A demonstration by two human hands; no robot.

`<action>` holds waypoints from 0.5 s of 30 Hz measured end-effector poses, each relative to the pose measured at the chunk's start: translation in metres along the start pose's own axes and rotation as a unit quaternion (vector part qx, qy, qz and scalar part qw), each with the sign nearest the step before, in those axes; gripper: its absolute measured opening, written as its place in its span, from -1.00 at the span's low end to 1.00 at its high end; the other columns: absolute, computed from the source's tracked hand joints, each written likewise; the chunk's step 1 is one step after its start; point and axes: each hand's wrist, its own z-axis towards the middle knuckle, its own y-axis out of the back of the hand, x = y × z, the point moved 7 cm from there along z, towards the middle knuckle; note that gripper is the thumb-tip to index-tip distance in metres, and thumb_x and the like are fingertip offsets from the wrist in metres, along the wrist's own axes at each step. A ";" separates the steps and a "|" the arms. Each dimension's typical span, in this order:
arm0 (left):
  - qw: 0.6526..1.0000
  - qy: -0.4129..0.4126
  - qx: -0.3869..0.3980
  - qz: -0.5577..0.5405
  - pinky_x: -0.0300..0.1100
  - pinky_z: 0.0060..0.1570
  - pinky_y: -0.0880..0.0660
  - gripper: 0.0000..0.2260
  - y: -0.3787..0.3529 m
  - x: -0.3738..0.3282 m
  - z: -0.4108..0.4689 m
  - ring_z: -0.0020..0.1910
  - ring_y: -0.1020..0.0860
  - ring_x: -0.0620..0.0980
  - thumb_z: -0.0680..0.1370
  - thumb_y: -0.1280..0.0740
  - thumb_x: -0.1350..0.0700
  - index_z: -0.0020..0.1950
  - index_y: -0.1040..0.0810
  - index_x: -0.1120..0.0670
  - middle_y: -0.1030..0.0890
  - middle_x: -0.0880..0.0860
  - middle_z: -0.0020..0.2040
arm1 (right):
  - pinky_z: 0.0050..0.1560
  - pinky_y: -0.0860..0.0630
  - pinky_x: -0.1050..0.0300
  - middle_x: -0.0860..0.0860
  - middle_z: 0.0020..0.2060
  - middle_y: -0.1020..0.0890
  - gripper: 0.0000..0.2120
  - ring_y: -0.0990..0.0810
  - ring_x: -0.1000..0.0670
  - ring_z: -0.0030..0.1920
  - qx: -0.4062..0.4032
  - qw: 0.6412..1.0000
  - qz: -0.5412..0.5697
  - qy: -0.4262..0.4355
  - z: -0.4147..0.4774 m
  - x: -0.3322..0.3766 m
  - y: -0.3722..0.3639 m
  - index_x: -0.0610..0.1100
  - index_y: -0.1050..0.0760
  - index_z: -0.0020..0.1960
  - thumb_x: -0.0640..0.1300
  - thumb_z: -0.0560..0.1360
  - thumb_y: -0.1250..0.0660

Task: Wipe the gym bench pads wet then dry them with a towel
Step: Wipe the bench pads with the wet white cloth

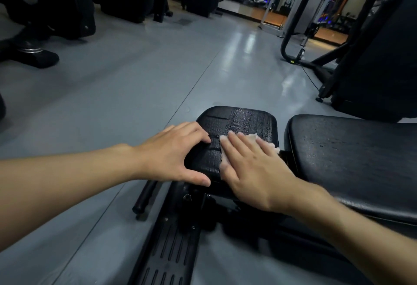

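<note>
The small black textured seat pad [243, 124], cracked in its top surface and glistening wet beyond the fingertips, is held between both hands at the end of the bench. A crumpled white damp cloth [223, 160] is pressed flat on the pad under the right hand [252, 169], whose fingers are laid straight and slightly spread, with cloth edges seen just past the fingertips and beside the forefinger. The pad's left edge is gripped by the left hand [171, 153]: its fingers are curled over the top, just beside the cloth, and its thumb is set against the near rim. To the right of the right hand's fingers, across a narrow gap, the long black padded backrest [352, 156] is seen, also speckled with moisture. Below the wrists lies the black slotted metal footplate [171, 255] of the frame, upon the grey glossy floor [135, 95]. Well beyond the fingers, dark gym machines [372, 47] are ranged.
</note>
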 end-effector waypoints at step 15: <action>0.999 0.005 -0.019 -0.029 -0.14 0.30 -0.36 -0.22 0.000 0.010 -0.010 0.29 -0.37 -0.13 0.29 -0.36 -0.46 0.33 -0.41 0.01 -0.40 -0.10 0.26 | 0.54 0.06 -0.14 -0.09 0.59 -0.08 -0.48 0.00 -0.08 0.59 0.038 0.996 0.057 -0.049 0.107 -0.049 -0.008 -0.03 -0.04 0.58 0.11 0.67 0.10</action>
